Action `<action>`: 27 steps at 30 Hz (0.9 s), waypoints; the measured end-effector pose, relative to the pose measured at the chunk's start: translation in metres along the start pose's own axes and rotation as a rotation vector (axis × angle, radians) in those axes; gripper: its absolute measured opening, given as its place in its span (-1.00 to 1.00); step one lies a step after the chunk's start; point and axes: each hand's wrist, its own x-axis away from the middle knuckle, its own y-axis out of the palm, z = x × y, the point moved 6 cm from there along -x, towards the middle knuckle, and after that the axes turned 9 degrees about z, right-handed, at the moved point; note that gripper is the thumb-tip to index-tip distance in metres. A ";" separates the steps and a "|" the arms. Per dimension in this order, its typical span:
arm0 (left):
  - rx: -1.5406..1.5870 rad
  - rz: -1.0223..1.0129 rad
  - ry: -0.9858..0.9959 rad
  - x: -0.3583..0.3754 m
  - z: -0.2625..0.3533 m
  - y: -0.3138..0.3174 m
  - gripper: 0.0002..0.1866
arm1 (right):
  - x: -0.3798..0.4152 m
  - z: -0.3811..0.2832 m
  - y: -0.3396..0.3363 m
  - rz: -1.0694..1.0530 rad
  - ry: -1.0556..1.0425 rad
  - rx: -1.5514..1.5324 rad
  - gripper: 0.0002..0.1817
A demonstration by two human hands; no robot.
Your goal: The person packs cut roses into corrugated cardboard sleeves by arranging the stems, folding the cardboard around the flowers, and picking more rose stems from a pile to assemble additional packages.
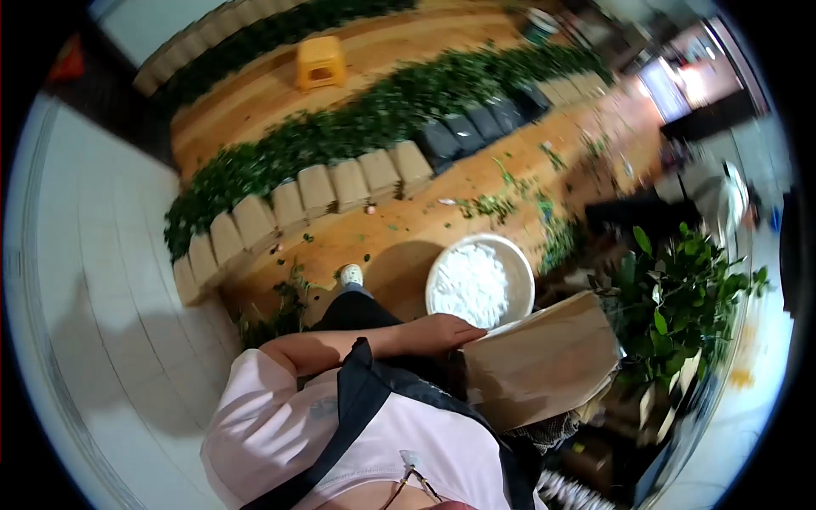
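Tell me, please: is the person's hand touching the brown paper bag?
Touching. The head view shows the hand resting on the top edge of the brown paper bag, with no gap visible between them.

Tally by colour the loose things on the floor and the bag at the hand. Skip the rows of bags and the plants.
White: 2 (round white basin with white contents, white shoe)
Brown: 1 (large brown paper bag at the left hand)
Yellow: 1 (square yellow plastic stool)
Total: 4
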 end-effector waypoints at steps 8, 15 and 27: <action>-0.331 0.427 -0.239 0.049 -0.063 -0.200 -0.67 | -0.090 -0.015 0.260 -0.495 0.016 0.299 -0.45; -0.139 0.691 -0.913 0.139 -0.144 -0.237 -0.52 | -0.155 0.047 0.489 -0.827 -0.016 0.553 -0.44; -0.327 1.333 -2.201 0.357 -0.152 -0.111 -0.75 | -0.124 0.259 0.839 -1.237 -0.274 0.837 -0.42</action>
